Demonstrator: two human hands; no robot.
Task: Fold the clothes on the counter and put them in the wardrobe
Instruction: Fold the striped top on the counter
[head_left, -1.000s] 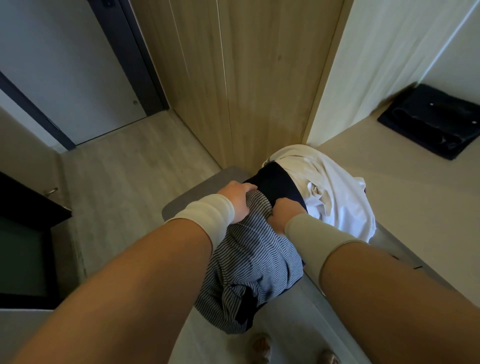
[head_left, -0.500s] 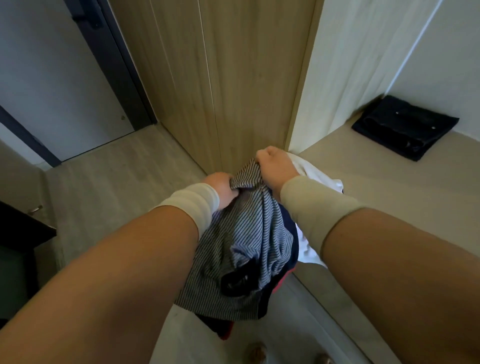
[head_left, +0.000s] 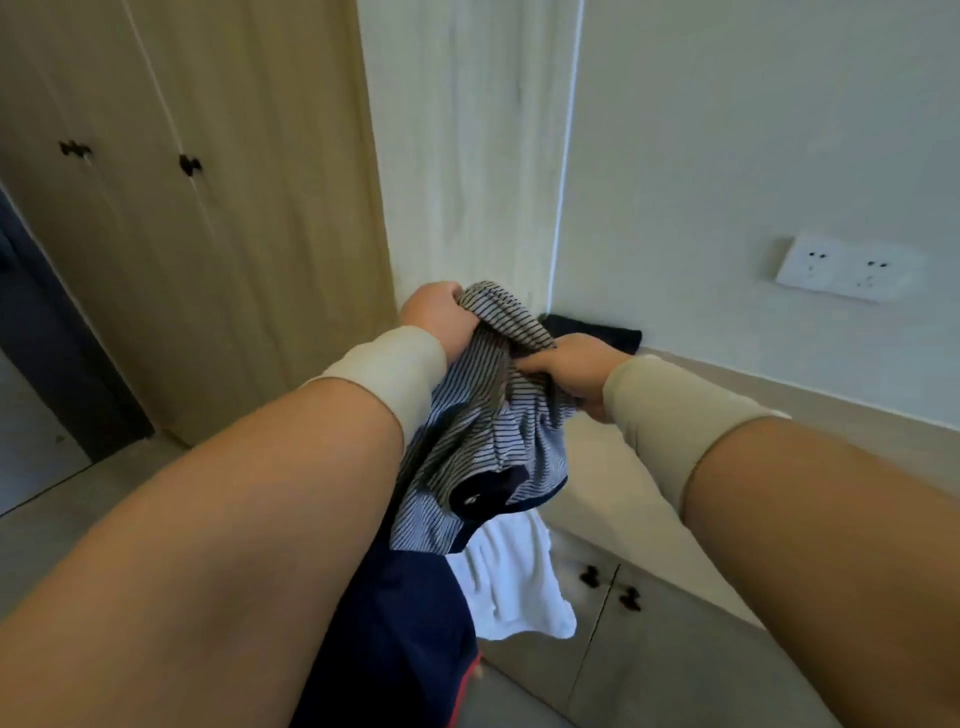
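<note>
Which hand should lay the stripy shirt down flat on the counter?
Probably the right hand. It grips the stripy shirt on the side over the counter, while the left hand holds it nearer the wardrobe.

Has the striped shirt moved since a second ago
Yes. The striped shirt has been lifted off the counter, up in both hands toward the wall corner.

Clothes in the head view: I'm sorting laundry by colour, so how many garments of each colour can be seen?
Striped grey and white: 1, the striped garment held up by the left hand and right hand.
Navy: 1, the navy garment hanging below.
White: 1, the white garment.
Black: 1, the black garment on the counter.
Total: 4.
</note>
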